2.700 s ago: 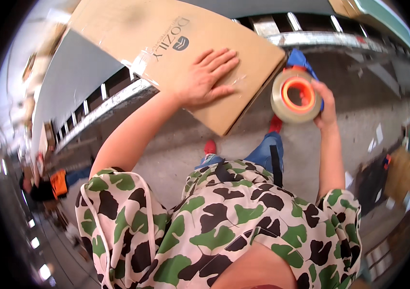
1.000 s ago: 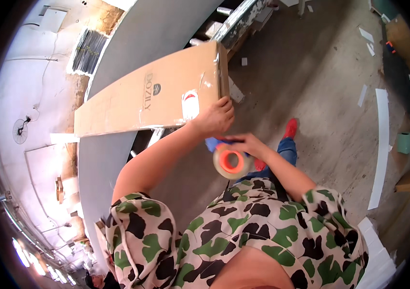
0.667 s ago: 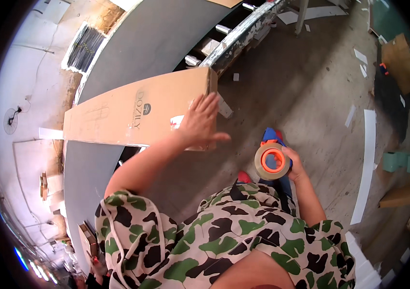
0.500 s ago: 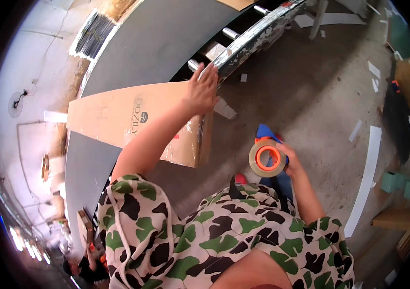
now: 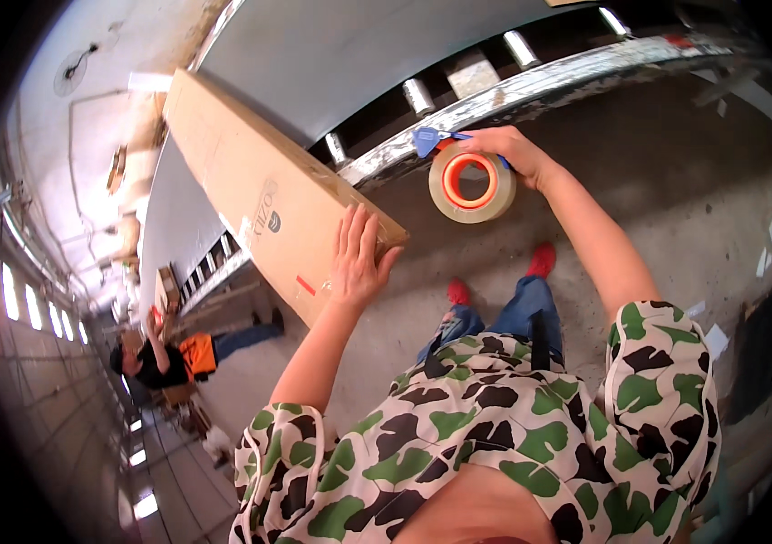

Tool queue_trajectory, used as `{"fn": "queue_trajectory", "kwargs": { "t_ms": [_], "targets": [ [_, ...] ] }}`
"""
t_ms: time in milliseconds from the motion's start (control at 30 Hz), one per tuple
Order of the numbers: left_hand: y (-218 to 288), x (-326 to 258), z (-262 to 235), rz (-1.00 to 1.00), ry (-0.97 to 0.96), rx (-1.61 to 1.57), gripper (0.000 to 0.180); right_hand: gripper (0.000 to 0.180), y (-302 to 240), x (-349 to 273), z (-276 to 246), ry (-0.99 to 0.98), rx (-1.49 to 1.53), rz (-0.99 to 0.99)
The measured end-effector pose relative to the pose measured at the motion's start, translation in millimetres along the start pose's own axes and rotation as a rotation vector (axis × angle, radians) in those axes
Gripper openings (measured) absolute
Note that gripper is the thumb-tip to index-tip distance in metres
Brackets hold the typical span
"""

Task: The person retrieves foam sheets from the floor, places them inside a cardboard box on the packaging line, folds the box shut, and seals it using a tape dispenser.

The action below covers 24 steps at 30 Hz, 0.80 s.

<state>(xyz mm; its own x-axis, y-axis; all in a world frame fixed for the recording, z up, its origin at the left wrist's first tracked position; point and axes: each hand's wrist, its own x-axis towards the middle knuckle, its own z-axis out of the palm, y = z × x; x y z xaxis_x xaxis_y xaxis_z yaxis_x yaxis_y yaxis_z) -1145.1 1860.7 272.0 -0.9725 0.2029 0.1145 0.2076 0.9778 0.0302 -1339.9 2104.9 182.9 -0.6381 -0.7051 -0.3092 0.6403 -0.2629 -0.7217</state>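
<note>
A long brown cardboard box [image 5: 250, 181] lies across the grey conveyor belt, its near end jutting out past the belt's edge. Flat on that near end rests my left hand [image 5: 359, 254], fingers stretched out and nothing held. My right hand [image 5: 517, 154] grips a blue tape dispenser [image 5: 434, 140] loaded with a large roll of clear tape [image 5: 478, 201] on an orange core. The dispenser is to the right of the box and apart from it, near the conveyor's painted frame. My right fingers wrap over the dispenser's far side, partly hidden by the roll.
The conveyor belt [image 5: 313, 68] runs along the far side, with metal rollers [image 5: 519, 50] beside its worn frame rail [image 5: 531, 86]. Another person [image 5: 168, 358] with an orange garment works farther down on the left. Paper scraps [image 5: 769, 245] and dark sheets lie on the floor at right.
My left hand has come from the box's far corner onto its near end. My right hand has carried the tape dispenser up toward the conveyor. The view has turned, showing more of the other person.
</note>
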Motion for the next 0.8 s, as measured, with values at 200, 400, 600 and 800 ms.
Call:
{"fn": "queue_trajectory", "kwargs": {
  "t_ms": [200, 400, 600, 800],
  "targets": [
    [-16, -22, 11, -0.066, 0.116, 0.018, 0.039, 0.050, 40, 55, 47, -0.496, -0.453, 0.040],
    [-18, -33, 0, -0.136, 0.092, 0.028, 0.035, 0.067, 107, -61, 59, -0.390, -0.544, -0.034],
    [-30, -36, 3, -0.114, 0.093, 0.014, 0.041, 0.057, 131, -13, 105, -0.501, -0.560, 0.077],
    [-44, -6, -18, -0.057, -0.038, 0.006, 0.033, 0.055, 162, -5, 142, -0.704, -0.586, 0.257]
  ]
}}
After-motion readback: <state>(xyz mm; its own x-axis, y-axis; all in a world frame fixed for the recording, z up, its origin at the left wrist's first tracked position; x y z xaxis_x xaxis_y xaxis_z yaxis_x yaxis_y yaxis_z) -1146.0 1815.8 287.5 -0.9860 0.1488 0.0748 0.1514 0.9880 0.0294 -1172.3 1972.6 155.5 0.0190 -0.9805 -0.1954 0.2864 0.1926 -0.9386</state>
